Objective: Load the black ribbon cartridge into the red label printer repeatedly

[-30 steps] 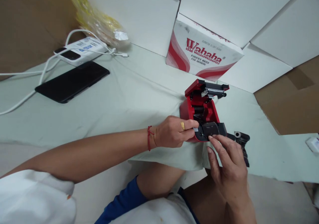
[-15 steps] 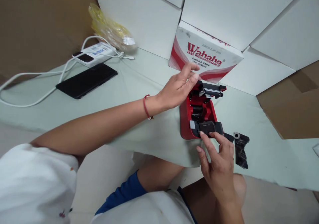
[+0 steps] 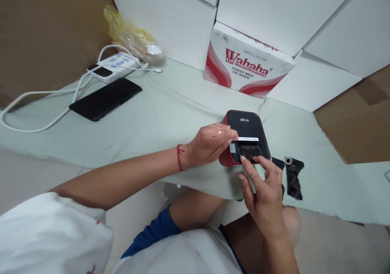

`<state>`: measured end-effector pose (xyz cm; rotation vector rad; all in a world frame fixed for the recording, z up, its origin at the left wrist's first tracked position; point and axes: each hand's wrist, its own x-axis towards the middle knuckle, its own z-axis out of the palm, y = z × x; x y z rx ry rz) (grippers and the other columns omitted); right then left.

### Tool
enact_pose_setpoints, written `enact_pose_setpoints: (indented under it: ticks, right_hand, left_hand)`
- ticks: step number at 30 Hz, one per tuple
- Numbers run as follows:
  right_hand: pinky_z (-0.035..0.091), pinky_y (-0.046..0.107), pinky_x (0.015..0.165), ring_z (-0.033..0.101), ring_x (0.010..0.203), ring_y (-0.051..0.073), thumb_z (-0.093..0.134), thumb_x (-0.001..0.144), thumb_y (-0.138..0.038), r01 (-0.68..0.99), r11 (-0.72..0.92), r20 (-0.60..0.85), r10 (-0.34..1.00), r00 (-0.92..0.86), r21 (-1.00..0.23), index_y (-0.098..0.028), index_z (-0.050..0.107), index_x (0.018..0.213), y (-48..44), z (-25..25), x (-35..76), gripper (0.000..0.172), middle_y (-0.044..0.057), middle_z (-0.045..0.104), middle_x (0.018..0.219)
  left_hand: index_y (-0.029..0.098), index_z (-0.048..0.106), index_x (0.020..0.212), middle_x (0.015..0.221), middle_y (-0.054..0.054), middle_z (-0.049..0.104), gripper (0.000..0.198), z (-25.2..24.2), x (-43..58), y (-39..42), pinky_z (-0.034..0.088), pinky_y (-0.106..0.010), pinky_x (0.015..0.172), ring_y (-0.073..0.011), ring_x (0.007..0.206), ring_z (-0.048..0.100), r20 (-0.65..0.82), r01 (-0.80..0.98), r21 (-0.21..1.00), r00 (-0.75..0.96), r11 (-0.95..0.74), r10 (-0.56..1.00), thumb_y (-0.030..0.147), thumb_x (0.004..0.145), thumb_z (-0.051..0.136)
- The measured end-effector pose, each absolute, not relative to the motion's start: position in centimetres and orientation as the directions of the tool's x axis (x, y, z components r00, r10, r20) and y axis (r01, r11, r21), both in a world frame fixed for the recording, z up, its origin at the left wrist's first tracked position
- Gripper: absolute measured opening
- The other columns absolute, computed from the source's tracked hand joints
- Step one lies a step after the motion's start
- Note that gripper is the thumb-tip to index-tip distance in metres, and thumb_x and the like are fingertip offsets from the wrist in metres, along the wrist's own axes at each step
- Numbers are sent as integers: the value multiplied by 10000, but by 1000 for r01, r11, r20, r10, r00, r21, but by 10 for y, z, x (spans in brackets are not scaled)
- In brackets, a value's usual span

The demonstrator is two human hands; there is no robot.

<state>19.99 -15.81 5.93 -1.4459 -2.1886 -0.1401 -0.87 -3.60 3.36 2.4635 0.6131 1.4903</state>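
Observation:
A small red and black label printer (image 3: 245, 126) sits near the front edge of the cloth-covered table with its lid down. A white strip with small print runs across the lid. My left hand (image 3: 210, 144) is on the lid's left front part, fingers pressed together with a ring on one. A dark film (image 3: 250, 151) shows in the slot at the printer's front. The fingertips of my right hand (image 3: 263, 184) rest on the film's near edge, fingers apart. To the right lies a crumpled dark film roll (image 3: 294, 178) with a pale core.
Behind the printer stands a white and red water carton (image 3: 246, 69) against white boxes (image 3: 286, 14). At left are a black phone (image 3: 106, 99), a white power strip (image 3: 117, 67) with a cable, and a yellow plastic bag (image 3: 131, 32). Brown cardboard (image 3: 359, 119) stands at right.
The printer's lid, raised before with its inside showing, is now down. My left hand came down and nearer with it. My right hand has kept its place at the film.

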Motion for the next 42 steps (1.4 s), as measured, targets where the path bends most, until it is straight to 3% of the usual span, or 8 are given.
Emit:
enact_pose_setpoints:
  ticks: [6,10,15,25,31,33,38,42]
  right_hand:
    - [519,510,972,540,1185,294,624,960,-175,881,445,465,822,-329,-163,-319,563,1476,-155,66,201,538,128,549,1320]
    - [504,520,996,532,1206,293,613,963,-141,868,467,449,821,-353,-171,-317,532,1491,-156,69,201,562,132,537,1335]
    - [500,507,1004,533,1207,289,620,957,-129,880,443,469,822,-323,-171,-304,540,1486,-156,66,200,563,129,540,1330]
    - [501,477,988,541,1193,281,623,968,-158,883,448,451,823,-345,-142,-286,586,1443,-157,70,204,493,135,560,1323]
    - [547,314,821,698,905,179,528,1047,-316,846,377,311,912,-268,-376,-280,589,1414,-114,120,215,374,44,742,1059]
    - [534,308,774,706,847,178,501,1049,-344,892,345,258,926,-274,-293,-266,648,1338,-82,133,207,333,45,757,1060]
    - [501,359,740,711,1011,296,555,940,-240,941,288,-245,939,-241,179,-238,683,1301,-14,130,171,383,122,723,1277]
    - [497,353,766,707,1036,311,573,908,-227,942,257,-278,941,-193,217,-202,711,1220,3,118,156,342,156,745,1205]
  left_hand:
    - [167,562,1182,1001,-87,770,219,37,-9,-35,584,-353,894,-183,959,722,826,195,415,330,-889,458,167,1035,400]
    - [205,524,975,1183,-108,769,176,38,-24,-44,594,-296,802,-145,920,726,892,188,275,316,-943,323,106,1003,381]
    - [187,498,788,1061,-57,812,277,36,-33,-49,528,-194,619,-76,658,682,854,210,125,474,-970,213,79,1004,360]
    - [182,578,812,792,-28,741,271,16,-20,-45,531,-172,611,-93,633,667,816,288,209,475,-934,329,99,983,384]
    - [182,502,760,1107,-73,792,195,8,-20,-49,445,-229,499,-78,528,579,882,245,128,415,-961,223,24,849,429]
    - [180,499,758,1128,-83,789,191,6,-19,-49,441,-234,499,-73,520,568,885,249,119,413,-961,216,22,842,434]
    - [178,509,751,1135,-71,784,214,5,-19,-47,459,-231,521,-83,594,628,878,247,133,420,-960,230,3,825,411]
    - [178,503,727,1114,-68,786,240,8,-21,-46,438,-236,492,-70,521,572,856,262,149,449,-953,258,-1,846,397]
